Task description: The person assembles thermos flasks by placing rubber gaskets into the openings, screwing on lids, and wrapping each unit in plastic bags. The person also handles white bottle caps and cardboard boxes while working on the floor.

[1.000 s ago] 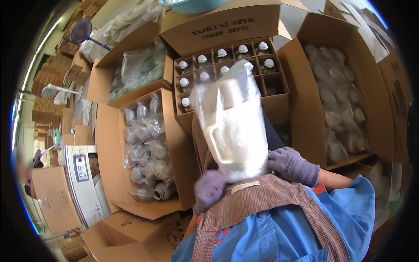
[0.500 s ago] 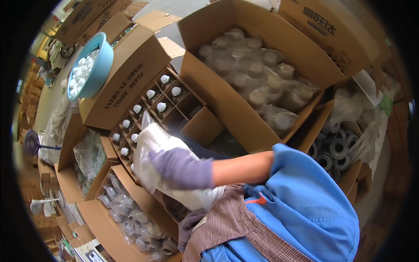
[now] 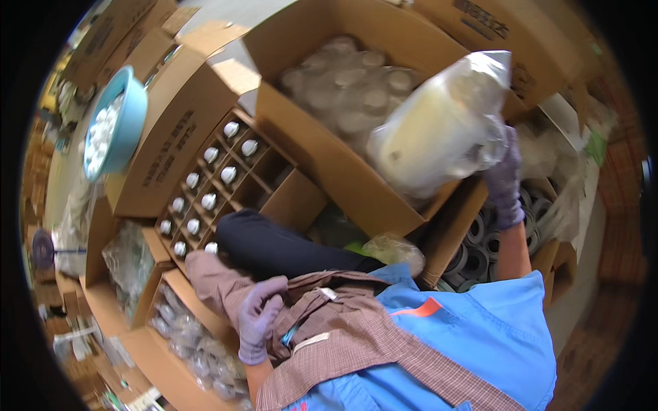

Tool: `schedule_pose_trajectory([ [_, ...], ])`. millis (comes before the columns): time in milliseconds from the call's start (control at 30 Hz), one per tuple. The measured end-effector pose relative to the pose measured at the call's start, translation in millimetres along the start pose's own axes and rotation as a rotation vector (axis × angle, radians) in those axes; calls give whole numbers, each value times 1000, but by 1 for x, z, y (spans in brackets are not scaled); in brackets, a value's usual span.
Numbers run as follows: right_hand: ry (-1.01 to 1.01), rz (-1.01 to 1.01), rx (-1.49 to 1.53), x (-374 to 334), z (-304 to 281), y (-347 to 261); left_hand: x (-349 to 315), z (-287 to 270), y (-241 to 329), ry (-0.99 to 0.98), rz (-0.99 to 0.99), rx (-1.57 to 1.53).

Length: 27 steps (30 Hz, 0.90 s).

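My right hand (image 3: 505, 179), in a grey-purple glove, grips the bunched edge of a clear plastic bag with a cream, rounded, cylinder-like thing in it (image 3: 435, 130). Motion blurs this bagged cylinder, held up over the near right corner of a big carton (image 3: 329, 161). Inside that carton sit several similar bagged round things (image 3: 349, 79). Over my lap, by the brown checked apron (image 3: 343, 356), is my left hand (image 3: 260, 318), gloved alike, its fingers loosely bent and apart with nothing seen in them.
Left of the big carton stands a divided carton with several white-capped bottles (image 3: 209, 201). A blue basin of small white pieces (image 3: 127, 130) rests beyond it. Grey rings (image 3: 480, 246) fill a carton at right. Bagged clear parts (image 3: 185, 335) lie in a carton at lower left.
My right hand has swung from the divided carton to the right, carrying the bagged cylinder up over the big carton. My left hand has come up into fuller view, apart from the bag.
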State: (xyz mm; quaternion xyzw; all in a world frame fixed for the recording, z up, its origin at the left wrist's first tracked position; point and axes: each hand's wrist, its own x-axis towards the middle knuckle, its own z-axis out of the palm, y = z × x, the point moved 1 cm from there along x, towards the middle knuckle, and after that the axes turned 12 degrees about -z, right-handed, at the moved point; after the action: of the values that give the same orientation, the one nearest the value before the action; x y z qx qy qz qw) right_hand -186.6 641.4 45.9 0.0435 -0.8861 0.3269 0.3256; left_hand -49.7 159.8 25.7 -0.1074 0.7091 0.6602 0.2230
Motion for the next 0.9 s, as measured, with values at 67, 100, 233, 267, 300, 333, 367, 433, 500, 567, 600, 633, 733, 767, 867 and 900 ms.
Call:
schedule_pose_trajectory([
  [67,-35,-204,-55,-8,-17,48,2,-5,-7,105,41,34],
  [100,-67,-300,-61,-1,-19,33,0,-5,-10,141,43,-6],
  [233,-83,216,417,10,-7,31,-13,4,-7,192,64,-131],
  [267,-131,281,490,17,11,20,-30,7,-9,206,2,-233],
  [300,-182,311,545,24,28,0,-40,9,-15,204,-41,-344],
  [333,-233,321,606,27,49,-24,-51,7,-25,179,-115,-477],
  [367,-310,319,683,31,73,-50,-63,1,-33,226,-122,-474],
  [433,-442,274,824,34,125,-114,-91,-17,-46,550,20,-361],
  [500,-612,215,987,22,187,-196,-133,-34,-60,926,156,-301],
  [567,-738,140,1078,-18,226,-318,-183,-49,-85,1336,221,-415],
  [600,-856,30,1075,-46,237,-366,-209,-53,-87,1564,233,-428],
  [633,-1063,-74,1159,-70,272,-388,-236,-59,-86,1737,293,-403],
  [733,-1501,-213,1236,-180,318,-480,-296,-79,-89,2147,438,-172],
  [767,-1508,-284,1398,-226,326,-509,-309,-88,-89,2207,404,-94],
  [867,-1670,-283,1517,-352,333,-547,-327,-112,-90,2325,310,53],
  [900,-1776,-281,1553,-392,342,-548,-327,-123,-93,2330,311,26],
])
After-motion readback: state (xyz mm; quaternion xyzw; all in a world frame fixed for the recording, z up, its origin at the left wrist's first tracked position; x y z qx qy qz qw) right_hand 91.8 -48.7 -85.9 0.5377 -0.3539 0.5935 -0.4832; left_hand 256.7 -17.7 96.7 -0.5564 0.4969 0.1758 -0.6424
